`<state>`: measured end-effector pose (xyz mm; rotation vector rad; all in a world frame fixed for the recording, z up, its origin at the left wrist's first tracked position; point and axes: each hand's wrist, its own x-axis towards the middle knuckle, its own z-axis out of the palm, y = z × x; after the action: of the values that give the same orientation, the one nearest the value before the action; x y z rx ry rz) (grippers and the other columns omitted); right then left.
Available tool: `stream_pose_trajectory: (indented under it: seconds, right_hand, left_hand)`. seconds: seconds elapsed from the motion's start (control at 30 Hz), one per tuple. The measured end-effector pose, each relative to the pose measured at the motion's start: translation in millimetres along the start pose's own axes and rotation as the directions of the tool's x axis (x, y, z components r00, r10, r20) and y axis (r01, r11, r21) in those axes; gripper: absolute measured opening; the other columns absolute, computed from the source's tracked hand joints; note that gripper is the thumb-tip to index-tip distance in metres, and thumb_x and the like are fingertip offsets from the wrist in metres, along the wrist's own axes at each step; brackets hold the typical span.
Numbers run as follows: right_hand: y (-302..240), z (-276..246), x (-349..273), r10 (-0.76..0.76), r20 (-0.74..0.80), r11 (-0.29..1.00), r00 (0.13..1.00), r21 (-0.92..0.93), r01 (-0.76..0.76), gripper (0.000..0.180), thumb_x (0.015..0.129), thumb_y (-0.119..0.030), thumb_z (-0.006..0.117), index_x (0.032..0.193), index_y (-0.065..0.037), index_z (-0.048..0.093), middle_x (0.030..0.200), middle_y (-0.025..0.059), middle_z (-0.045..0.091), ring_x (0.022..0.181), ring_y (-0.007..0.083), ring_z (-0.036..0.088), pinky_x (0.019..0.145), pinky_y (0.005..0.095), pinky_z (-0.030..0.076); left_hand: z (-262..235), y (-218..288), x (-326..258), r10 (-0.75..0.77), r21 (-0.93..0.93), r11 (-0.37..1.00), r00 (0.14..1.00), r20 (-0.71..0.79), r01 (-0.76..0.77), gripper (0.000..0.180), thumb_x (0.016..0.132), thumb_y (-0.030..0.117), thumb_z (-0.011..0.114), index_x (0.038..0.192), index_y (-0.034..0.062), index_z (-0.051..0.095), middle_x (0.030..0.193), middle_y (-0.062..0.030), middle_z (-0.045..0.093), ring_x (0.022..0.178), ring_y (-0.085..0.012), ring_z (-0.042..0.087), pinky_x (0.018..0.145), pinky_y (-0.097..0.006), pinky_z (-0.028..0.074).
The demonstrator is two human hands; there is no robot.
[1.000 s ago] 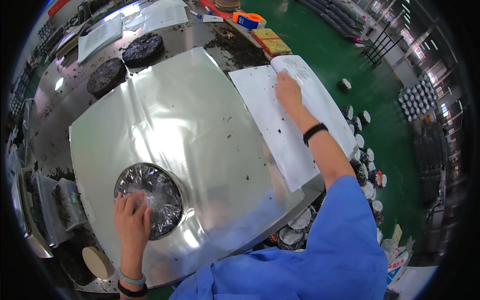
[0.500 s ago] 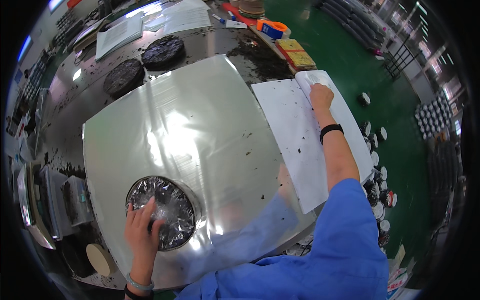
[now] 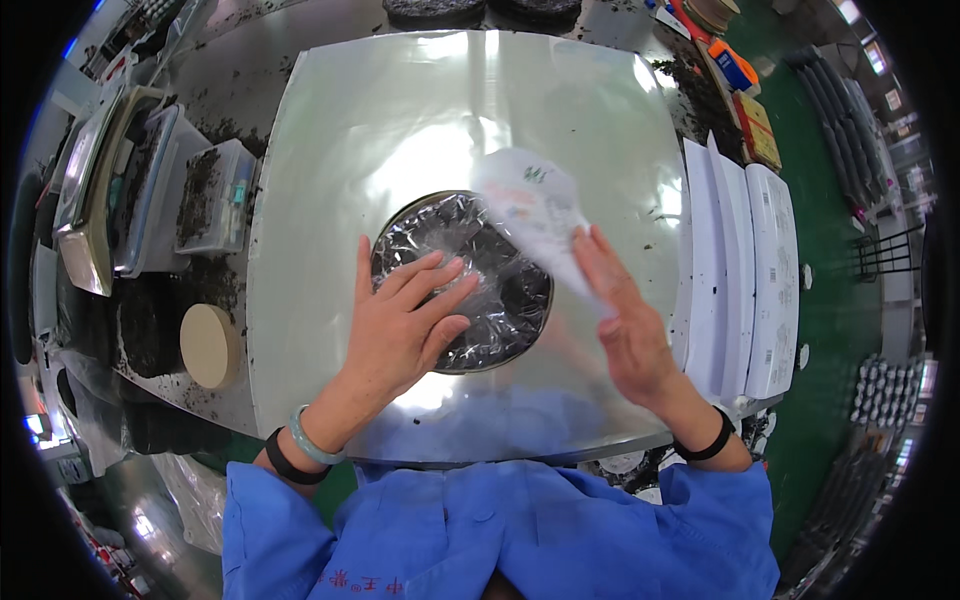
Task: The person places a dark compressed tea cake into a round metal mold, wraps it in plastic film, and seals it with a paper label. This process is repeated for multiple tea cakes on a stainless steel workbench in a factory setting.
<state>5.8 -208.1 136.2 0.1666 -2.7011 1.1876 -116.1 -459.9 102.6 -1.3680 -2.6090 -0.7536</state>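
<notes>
A dark round cake in crinkled clear film [image 3: 500,310] lies on a large shiny silver sheet [image 3: 330,150]. My left hand [image 3: 405,325] rests on its left part, fingers spread flat over the film. To the right of it my right hand [image 3: 630,330] holds a white printed paper sheet [image 3: 530,205] by its lower right end. That paper is smeared by motion and hangs slanting over the cake's upper right side. The grip of the right thumb is partly hidden.
White paper stack [image 3: 770,280] with curled sheets lies along the right edge. Yellow-red box [image 3: 757,130] and blue-orange tape dispenser [image 3: 733,65] sit beyond it. At left stand plastic bins [image 3: 160,200] and a beige disc [image 3: 209,346]. More dark cakes [image 3: 435,12] lie at the far side.
My right hand has come from the paper stack at right to the cake, bringing a printed sheet. My left hand stays on the cake. The view has shifted.
</notes>
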Motion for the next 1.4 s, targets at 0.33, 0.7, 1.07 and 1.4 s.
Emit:
stream_pose_trajectory:
  seconds: [0.33, 0.7, 1.07, 1.4]
  right_hand:
    - [-15.9, 53.3, 17.5, -0.054, 0.288, 0.87, 0.956, -0.457, 0.187, 0.073, 0.099, -0.046, 0.051, 0.147, 0.008, 0.039, 0.154, 0.0219, 0.039, 0.146, 0.038, 0.034, 0.116, 0.0459, 0.035]
    - [0.4, 91.1, 71.6, -0.318, 0.22, 0.845, 0.922, -0.376, 0.381, 0.068, 0.095, -0.056, 0.052, 0.147, -0.013, 0.047, 0.155, 0.0154, 0.041, 0.144, 0.0376, 0.035, 0.12, 0.0545, 0.024]
    - [3.2, 75.4, 87.8, -0.2, 0.404, 0.966, 0.892, -0.071, 0.249, 0.065, 0.096, -0.059, 0.051, 0.153, -0.03, 0.042, 0.165, 0.0132, 0.023, 0.152, 0.0352, 0.017, 0.123, 0.0533, 0.009]
    - [-7.2, 86.7, 12.8, -0.16, 0.157, 0.866, 0.975, -0.452, 0.215, 0.061, 0.096, -0.064, 0.048, 0.149, -0.034, 0.047, 0.167, 0.0148, 0.011, 0.154, 0.0369, 0.003, 0.121, 0.0543, -0.004]
  left_hand:
    - [11.8, -8.4, -5.8, -0.025, -0.065, 0.998, 1.0, 0.004, 0.025, 0.039, 0.087, 0.026, 0.063, 0.125, 0.0223, 0.068, 0.129, -0.0008, 0.065, 0.131, -0.0244, 0.053, 0.123, -0.061, 0.008]
    - [8.1, -64.0, -55.4, 0.064, -0.368, 0.923, 0.989, -0.131, -0.109, 0.056, 0.087, 0.018, 0.066, 0.139, 0.0039, 0.052, 0.14, -0.0124, 0.057, 0.135, -0.0287, 0.05, 0.121, -0.049, 0.025]
    - [25.0, -44.7, -38.4, -0.431, -0.818, 0.404, 0.874, 0.223, 0.408, 0.088, 0.094, 0.024, 0.066, 0.157, -0.0056, 0.012, 0.157, -0.0203, 0.03, 0.146, -0.0281, 0.032, 0.12, -0.039, 0.027]
    - [-17.1, -8.0, 65.6, -0.354, -0.419, 0.782, 0.882, 0.31, 0.461, 0.04, 0.099, 0.032, 0.057, 0.129, 0.0064, 0.064, 0.108, -0.0203, 0.072, 0.092, -0.0304, 0.071, 0.08, -0.038, 0.055]
